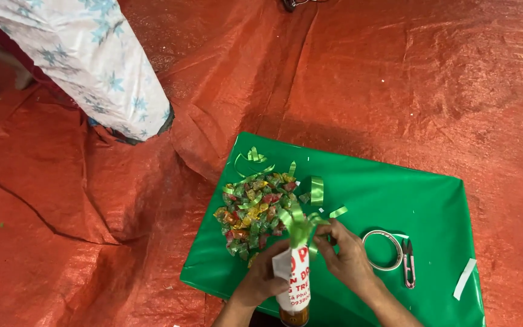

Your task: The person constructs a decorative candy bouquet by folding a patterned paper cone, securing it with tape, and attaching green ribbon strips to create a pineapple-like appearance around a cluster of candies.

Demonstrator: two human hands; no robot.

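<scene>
My left hand [260, 280] grips a bottle [293, 284] with a white printed label, held upright low in the view. A light green ribbon bow [298, 223] sits on the bottle's top. My right hand [347, 257] pinches the ribbon at the bottle neck, just under the bow. Both hands hover over a shiny green sheet [394, 194] spread on a red tarp. A heap of wrapped candies [252, 212] in green, red and yellow lies on the sheet just beyond my left hand.
Green ribbon scraps [316, 189] lie past the candies. A clear tape roll [383, 249] and small pink snips [408, 263] rest right of my right hand; a white strip [465, 278] lies further right. Another person in a white patterned garment [92, 60] stands top left on the red tarp [394, 72].
</scene>
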